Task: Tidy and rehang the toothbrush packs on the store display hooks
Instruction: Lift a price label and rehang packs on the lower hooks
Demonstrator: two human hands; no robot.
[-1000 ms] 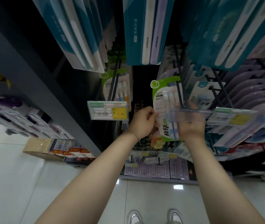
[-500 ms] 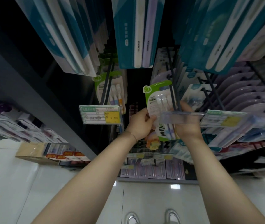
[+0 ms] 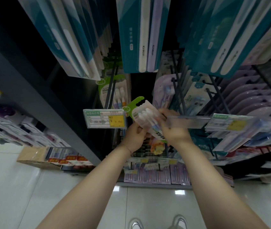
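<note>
Fingers of the right grip (image 3: 174,131) were partly hidden behind a clear label strip (image 3: 187,121), and the print on the toothbrush pack (image 3: 145,118) was too blurred to read. Both grips grasped the pack, the left grip (image 3: 135,138) curled round its near-left edge and the right covering its near end. The pack sat tilted between a price tag (image 3: 105,119) and the strip. Its long axis ran from near right to far left, with the green hanger tab (image 3: 137,100) pointing far-left, near the display hooks (image 3: 112,86).

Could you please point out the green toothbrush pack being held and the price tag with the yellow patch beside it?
green toothbrush pack (image 3: 142,115): head view, clear blister front.
price tag (image 3: 116,121): head view, its yellow patch.
</note>
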